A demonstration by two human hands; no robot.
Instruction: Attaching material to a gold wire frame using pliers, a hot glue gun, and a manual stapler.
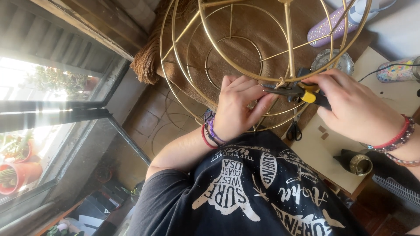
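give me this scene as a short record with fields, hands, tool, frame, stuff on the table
left hand: grips the ring of the gold wire frame next to the plier tips
right hand: shut around pliers with yellow and black handles
pliers: tips at a thin wire wrap on the frame ring
gold wire frame: round rings joined by spokes, over a brown fringed cloth
table: black scissors, small silver dish, glittery purple tube
wrists: bead and cord bracelets on both
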